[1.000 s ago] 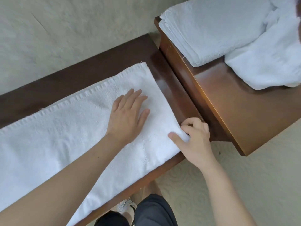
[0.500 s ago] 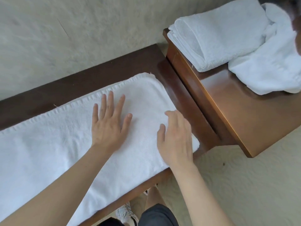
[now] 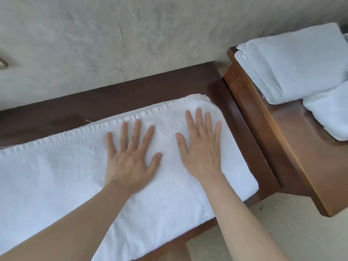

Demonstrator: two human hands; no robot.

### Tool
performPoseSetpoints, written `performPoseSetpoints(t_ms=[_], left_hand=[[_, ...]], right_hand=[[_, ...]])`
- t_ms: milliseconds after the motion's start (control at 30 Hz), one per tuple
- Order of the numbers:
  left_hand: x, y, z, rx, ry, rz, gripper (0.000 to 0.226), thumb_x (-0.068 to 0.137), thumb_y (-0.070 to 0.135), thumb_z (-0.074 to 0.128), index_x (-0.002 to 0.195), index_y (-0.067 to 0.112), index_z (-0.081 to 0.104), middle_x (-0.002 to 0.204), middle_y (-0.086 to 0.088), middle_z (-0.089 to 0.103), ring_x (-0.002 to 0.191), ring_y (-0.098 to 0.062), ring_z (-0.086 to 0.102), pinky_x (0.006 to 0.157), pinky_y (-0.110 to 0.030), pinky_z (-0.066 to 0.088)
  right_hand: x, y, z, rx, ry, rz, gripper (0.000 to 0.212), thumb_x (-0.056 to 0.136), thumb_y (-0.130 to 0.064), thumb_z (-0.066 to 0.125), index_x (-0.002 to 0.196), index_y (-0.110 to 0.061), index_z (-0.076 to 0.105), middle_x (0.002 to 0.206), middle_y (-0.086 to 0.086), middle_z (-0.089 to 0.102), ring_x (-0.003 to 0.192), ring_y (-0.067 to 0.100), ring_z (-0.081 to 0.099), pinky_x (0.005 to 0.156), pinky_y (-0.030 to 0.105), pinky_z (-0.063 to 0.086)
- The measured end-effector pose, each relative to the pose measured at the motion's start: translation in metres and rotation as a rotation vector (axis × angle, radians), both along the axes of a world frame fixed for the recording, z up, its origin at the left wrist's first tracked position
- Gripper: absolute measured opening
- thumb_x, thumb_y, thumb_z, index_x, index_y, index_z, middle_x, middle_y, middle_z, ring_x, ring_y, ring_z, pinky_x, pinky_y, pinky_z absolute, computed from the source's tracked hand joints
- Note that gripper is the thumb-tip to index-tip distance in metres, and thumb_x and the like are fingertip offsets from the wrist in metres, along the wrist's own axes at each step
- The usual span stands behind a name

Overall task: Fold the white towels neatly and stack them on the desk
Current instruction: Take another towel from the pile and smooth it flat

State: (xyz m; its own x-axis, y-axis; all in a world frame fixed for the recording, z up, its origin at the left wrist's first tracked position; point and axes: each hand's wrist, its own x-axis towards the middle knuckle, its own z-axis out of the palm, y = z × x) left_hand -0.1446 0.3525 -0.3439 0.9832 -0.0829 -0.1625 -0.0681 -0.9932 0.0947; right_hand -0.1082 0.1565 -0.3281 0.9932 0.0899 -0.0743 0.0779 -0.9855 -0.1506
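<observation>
A long white towel (image 3: 56, 176) lies folded lengthwise along the dark wooden desk (image 3: 131, 91). My left hand (image 3: 130, 157) presses flat on it with fingers spread, near the towel's middle. My right hand (image 3: 202, 149) lies flat beside it, closer to the towel's right end, fingers straight. On the lighter wooden stand (image 3: 293, 151) to the right rests a folded white towel (image 3: 293, 65), and a loose crumpled white towel (image 3: 331, 112) sits beside it at the frame's edge.
A pale textured wall (image 3: 150, 38) runs behind the desk. The stand's top is higher than the desk and butts against the desk's right end. Patterned cream floor (image 3: 282, 238) shows at the lower right.
My right hand let go of the towel's near right corner and moved onto the towel, now flat. My left hand slid left along the towel. The view shifted, pushing the stand to the right.
</observation>
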Motion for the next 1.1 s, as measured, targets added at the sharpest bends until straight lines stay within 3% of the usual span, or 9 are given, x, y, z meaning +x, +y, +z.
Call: performPoseSetpoints(t_ms=[67, 133, 367, 467, 567, 667, 833, 1000, 1100], left_hand=[[0.0, 0.001, -0.001, -0.02, -0.003, 0.01, 0.074, 0.095, 0.069, 0.009, 0.159, 0.035, -0.01, 0.168, 0.002, -0.011, 0.154, -0.026, -0.012, 0.121, -0.059, -0.002], [0.001, 0.002, 0.002, -0.037, 0.006, 0.024, 0.076, 0.094, 0.068, 0.012, 0.159, 0.034, -0.007, 0.168, 0.005, -0.008, 0.155, -0.024, -0.011, 0.122, -0.057, -0.002], [0.003, 0.004, 0.003, -0.046, 0.031, 0.014, 0.076, 0.094, 0.066, 0.015, 0.159, 0.033, -0.008, 0.168, 0.005, -0.009, 0.154, -0.024, -0.013, 0.123, -0.057, -0.001], [0.003, 0.003, 0.003, -0.066, 0.036, 0.015, 0.077, 0.094, 0.066, 0.019, 0.16, 0.033, -0.003, 0.168, 0.004, -0.005, 0.155, -0.025, -0.009, 0.123, -0.058, 0.002], [0.003, 0.002, 0.002, -0.062, 0.035, 0.021, 0.076, 0.094, 0.066, 0.019, 0.16, 0.034, 0.0, 0.168, 0.004, -0.005, 0.155, -0.024, -0.009, 0.123, -0.057, 0.0], [0.003, 0.003, 0.003, -0.059, 0.025, 0.019, 0.076, 0.094, 0.066, 0.018, 0.16, 0.035, -0.001, 0.168, 0.005, -0.006, 0.155, -0.023, -0.01, 0.123, -0.055, -0.002], [0.001, 0.004, 0.002, -0.067, -0.007, 0.027, 0.074, 0.095, 0.062, 0.018, 0.16, 0.033, -0.001, 0.168, 0.004, -0.004, 0.155, -0.023, -0.009, 0.124, -0.053, -0.003], [0.001, 0.002, 0.003, -0.087, -0.031, 0.032, 0.073, 0.095, 0.059, 0.022, 0.16, 0.032, 0.003, 0.169, 0.004, 0.0, 0.155, -0.021, -0.008, 0.124, -0.051, -0.004], [0.001, 0.002, 0.004, -0.078, -0.026, 0.036, 0.074, 0.095, 0.059, 0.021, 0.16, 0.032, 0.003, 0.169, 0.003, 0.0, 0.155, -0.021, -0.009, 0.124, -0.05, -0.005]], right_hand=[[0.009, 0.025, -0.007, 0.043, 0.033, 0.222, 0.063, 0.104, -0.056, 0.016, 0.161, -0.03, 0.012, 0.169, 0.002, 0.003, 0.156, 0.023, -0.002, 0.125, 0.048, -0.005], [0.022, 0.022, -0.016, 0.003, 0.042, 0.27, 0.063, 0.102, -0.058, 0.018, 0.16, -0.035, 0.016, 0.17, -0.001, 0.007, 0.156, 0.021, 0.001, 0.126, 0.048, 0.0], [0.06, -0.025, -0.009, -0.076, 0.067, -0.189, 0.061, 0.103, -0.057, 0.008, 0.161, -0.036, 0.001, 0.17, 0.008, 0.002, 0.156, 0.03, -0.001, 0.124, 0.057, -0.001], [0.034, 0.019, -0.004, -0.021, 0.013, 0.018, 0.061, 0.104, -0.055, 0.018, 0.161, -0.034, 0.008, 0.169, 0.007, 0.002, 0.156, 0.03, -0.001, 0.124, 0.055, -0.004], [0.012, 0.04, -0.016, -0.002, 0.036, 0.163, 0.063, 0.102, -0.058, 0.02, 0.16, -0.036, 0.015, 0.169, 0.004, 0.007, 0.156, 0.025, 0.004, 0.125, 0.052, 0.002], [0.016, 0.034, -0.022, 0.005, 0.013, 0.091, 0.066, 0.101, -0.06, 0.021, 0.16, -0.033, 0.018, 0.169, 0.003, 0.012, 0.156, 0.024, 0.007, 0.125, 0.051, 0.006], [0.008, -0.001, -0.022, -0.039, 0.026, -0.114, 0.066, 0.102, -0.061, 0.01, 0.161, -0.033, 0.003, 0.17, 0.002, -0.001, 0.156, 0.023, -0.003, 0.125, 0.049, 0.001], [-0.025, -0.039, -0.018, -0.028, 0.082, -0.358, 0.061, 0.102, -0.06, 0.004, 0.16, -0.04, -0.003, 0.17, 0.003, -0.002, 0.156, 0.026, -0.003, 0.124, 0.053, 0.001], [-0.043, -0.02, -0.011, 0.019, 0.078, -0.392, 0.067, 0.101, -0.061, 0.006, 0.161, -0.034, -0.003, 0.169, 0.006, -0.005, 0.155, 0.028, -0.009, 0.123, 0.058, -0.004]])
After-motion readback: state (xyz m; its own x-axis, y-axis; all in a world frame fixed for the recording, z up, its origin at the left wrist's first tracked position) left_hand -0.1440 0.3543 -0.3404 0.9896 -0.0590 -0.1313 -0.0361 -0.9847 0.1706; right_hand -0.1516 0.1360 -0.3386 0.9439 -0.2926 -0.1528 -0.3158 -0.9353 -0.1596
